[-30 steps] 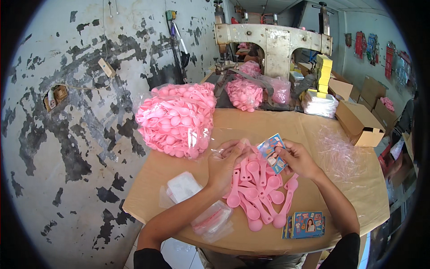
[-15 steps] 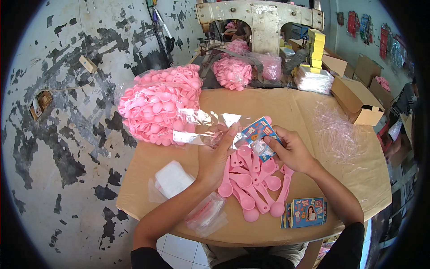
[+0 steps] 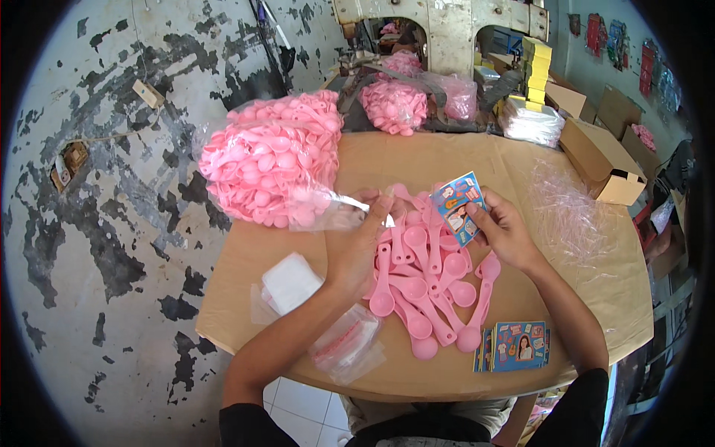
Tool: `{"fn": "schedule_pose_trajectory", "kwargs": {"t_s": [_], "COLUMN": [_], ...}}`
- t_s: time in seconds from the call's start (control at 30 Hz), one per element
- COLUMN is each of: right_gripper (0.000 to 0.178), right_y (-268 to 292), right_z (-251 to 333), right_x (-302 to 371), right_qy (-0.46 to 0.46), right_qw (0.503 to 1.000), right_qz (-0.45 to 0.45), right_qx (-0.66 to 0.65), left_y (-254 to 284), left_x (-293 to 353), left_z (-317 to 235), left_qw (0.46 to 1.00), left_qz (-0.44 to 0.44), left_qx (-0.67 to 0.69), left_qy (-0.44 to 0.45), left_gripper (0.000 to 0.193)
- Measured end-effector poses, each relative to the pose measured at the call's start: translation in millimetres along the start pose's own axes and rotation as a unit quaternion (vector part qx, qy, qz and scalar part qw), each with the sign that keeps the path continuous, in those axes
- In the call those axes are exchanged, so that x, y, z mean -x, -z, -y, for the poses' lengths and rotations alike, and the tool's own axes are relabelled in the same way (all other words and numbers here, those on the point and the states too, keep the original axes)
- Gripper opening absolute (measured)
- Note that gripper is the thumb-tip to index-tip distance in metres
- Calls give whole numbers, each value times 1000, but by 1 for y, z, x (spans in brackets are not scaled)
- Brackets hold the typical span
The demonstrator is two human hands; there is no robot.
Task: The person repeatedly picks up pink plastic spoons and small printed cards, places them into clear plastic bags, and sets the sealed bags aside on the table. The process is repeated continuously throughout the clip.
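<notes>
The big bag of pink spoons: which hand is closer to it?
The left hand. It is just right of the bag, near its lower corner; the right hand is farther right, gripping a blue card.

Right hand (image 3: pixel 505 229) pinches a card (image 3: pixel 456 207) — spoons (image 3: pixel 412 287) below that grip, left hand (image 3: pixel 360 242) holding a bag (image 3: pixel 325 208) left of it.

Spoons (image 3: pixel 414 289) lie on the table (image 3: pixel 462 158) between a card stack (image 3: pixel 518 347), right, and apparently plastic sleeves (image 3: pixel 346 335), left.
</notes>
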State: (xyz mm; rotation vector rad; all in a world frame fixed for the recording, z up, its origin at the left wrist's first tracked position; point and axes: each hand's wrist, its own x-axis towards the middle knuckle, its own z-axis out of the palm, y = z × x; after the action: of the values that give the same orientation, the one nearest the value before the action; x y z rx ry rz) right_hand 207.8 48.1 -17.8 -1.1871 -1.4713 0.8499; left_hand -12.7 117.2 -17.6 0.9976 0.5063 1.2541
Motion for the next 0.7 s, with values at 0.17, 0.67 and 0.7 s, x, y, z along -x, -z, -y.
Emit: {"fn": "schedule_pose_trajectory", "kwargs": {"t_s": [0.17, 0.67, 0.7], "right_gripper": [20, 15, 15], "right_y": [1, -16, -17], "right_z": [2, 7, 6], "right_x": [2, 7, 6], "right_qy": [42, 83, 83], "right_qw": [998, 990, 990], "right_qz": [41, -26, -27], "right_qx": [8, 107, 107], "left_y": [-1, 0, -2], "left_x": [2, 3, 3], "left_z": [6, 13, 14], "left_qw": [1000, 999, 999], "left_qz": [-3, 18, 17], "left_qx": [2, -28, 0], "left_qy": [-20, -27, -38], "left_gripper": [24, 10, 13]}}
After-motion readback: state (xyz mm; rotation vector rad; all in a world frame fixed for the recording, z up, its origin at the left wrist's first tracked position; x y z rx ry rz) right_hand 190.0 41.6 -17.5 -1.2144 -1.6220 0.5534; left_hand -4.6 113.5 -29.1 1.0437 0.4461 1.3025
